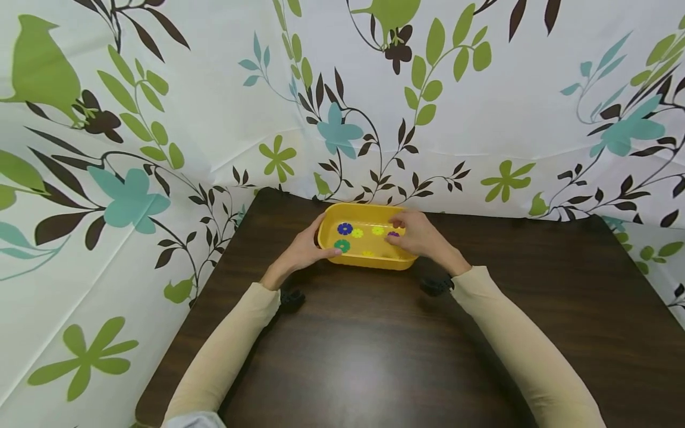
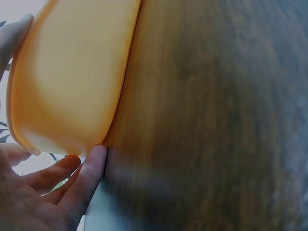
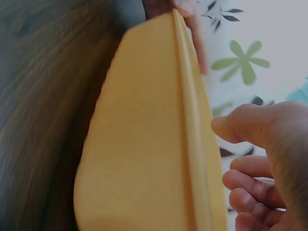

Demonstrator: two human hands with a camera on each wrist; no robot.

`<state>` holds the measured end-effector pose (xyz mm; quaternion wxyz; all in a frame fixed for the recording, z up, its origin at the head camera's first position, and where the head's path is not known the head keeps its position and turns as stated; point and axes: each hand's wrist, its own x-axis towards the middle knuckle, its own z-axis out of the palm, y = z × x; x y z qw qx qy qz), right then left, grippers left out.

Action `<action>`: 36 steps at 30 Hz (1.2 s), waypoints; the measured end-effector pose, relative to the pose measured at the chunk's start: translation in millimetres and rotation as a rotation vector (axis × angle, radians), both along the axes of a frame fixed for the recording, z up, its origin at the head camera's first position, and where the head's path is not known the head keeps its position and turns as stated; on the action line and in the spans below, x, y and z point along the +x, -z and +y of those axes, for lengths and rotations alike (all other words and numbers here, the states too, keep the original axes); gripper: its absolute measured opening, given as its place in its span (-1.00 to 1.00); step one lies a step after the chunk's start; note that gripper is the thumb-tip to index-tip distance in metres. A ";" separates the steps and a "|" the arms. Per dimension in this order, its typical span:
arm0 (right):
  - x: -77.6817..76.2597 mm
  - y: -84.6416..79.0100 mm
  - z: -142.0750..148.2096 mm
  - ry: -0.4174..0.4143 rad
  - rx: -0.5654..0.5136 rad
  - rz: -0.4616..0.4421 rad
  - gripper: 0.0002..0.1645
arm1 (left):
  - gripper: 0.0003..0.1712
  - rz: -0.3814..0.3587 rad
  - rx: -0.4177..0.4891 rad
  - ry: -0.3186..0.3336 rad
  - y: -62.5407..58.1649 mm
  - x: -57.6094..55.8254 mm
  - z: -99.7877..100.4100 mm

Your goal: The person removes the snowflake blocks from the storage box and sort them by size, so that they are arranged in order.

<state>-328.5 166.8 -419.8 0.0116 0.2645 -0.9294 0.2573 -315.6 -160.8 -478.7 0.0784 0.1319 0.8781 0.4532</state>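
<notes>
Left hand grips a yellow tub, 1 green flower near its thumb; right hand, loosely parted, by 1 purple flower.

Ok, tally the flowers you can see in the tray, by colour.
Blue flower: 1
Green flower: 1
Purple flower: 1, partly covered
Yellow flowers: 3
Total: 6 visible; the right hand may hide more.
</notes>
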 end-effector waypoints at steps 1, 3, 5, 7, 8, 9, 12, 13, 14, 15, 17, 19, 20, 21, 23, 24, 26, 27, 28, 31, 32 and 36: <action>-1.6 0.7 -7.1 -0.016 0.006 -0.009 -0.38 | 0.38 0.001 -0.001 -0.001 0.1 0.2 0.0; -4.7 2.5 -20.6 -0.043 0.016 -0.031 -0.38 | 0.37 0.000 -0.004 -0.002 0.6 0.1 0.1; -8.2 4.6 -33.4 -0.067 0.030 -0.046 -0.38 | 0.36 -0.001 -0.005 -0.002 0.7 -0.1 0.6; -12.1 7.2 -45.1 -0.083 0.037 -0.076 -0.39 | 0.35 -0.004 -0.005 -0.001 0.5 -0.2 1.8; -14.1 8.8 -50.8 -0.096 0.043 -0.084 -0.39 | 0.34 -0.004 -0.005 -0.001 0.4 -0.4 2.2; -16.2 10.8 -56.2 -0.108 0.051 -0.090 -0.39 | 0.34 -0.005 -0.003 0.000 0.1 -0.2 2.7; -20.9 16.0 -72.1 -0.142 0.081 -0.102 -0.43 | 0.34 -0.004 0.008 0.007 0.0 -0.5 3.5; -22.5 18.4 -77.1 -0.151 0.096 -0.106 -0.46 | 0.34 -0.003 0.011 0.009 0.4 -0.8 3.3; -23.9 20.7 -81.8 -0.159 0.111 -0.105 -0.48 | 0.34 -0.002 0.009 0.010 0.8 -1.1 2.9; -24.8 22.1 -86.1 -0.164 0.123 -0.120 -0.53 | 0.34 -0.003 0.008 0.012 1.0 -1.3 2.6; -26.9 24.5 -93.9 -0.178 0.146 -0.134 -0.60 | 0.36 -0.005 0.007 0.014 1.3 -1.8 1.5; -29.2 26.4 -100.2 -0.190 0.152 -0.156 -0.65 | 0.37 -0.006 0.005 0.017 1.4 -2.3 0.1; -30.3 26.8 -103.0 -0.200 0.151 -0.163 -0.67 | 0.37 -0.006 0.003 0.018 1.3 -2.3 -0.7; -31.6 27.0 -105.4 -0.213 0.150 -0.171 -0.69 | 0.37 -0.007 0.001 0.018 1.2 -2.3 -1.6; -46.4 45.8 -104.7 -0.249 0.137 -0.154 -0.68 | 0.37 -0.006 -0.005 0.020 0.8 -3.1 -1.5; -47.7 46.0 -105.9 -0.257 0.143 -0.155 -0.69 | 0.37 -0.006 -0.008 0.020 0.5 -3.3 -1.3; -53.1 51.0 -107.1 -0.268 0.158 -0.147 -0.69 | 0.36 -0.006 -0.013 0.022 0.0 -3.6 -0.9; -53.4 51.0 -108.1 -0.265 0.167 -0.151 -0.70 | 0.36 -0.008 -0.011 0.022 -0.4 -3.5 -0.6; -53.9 51.2 -109.0 -0.261 0.175 -0.157 -0.71 | 0.36 -0.008 -0.010 0.022 -0.6 -3.5 -0.4; -41.5 33.7 -115.3 -0.219 0.213 -0.187 -0.78 | 0.36 -0.009 -0.006 0.022 -1.2 -2.8 -0.1; -37.8 29.5 -117.2 -0.206 0.224 -0.201 -0.77 | 0.36 -0.009 -0.006 0.021 -1.2 -2.6 -0.3; -36.8 30.2 -121.2 -0.177 0.243 -0.204 -0.78 | 0.36 -0.011 -0.007 0.020 -1.6 -1.9 -1.5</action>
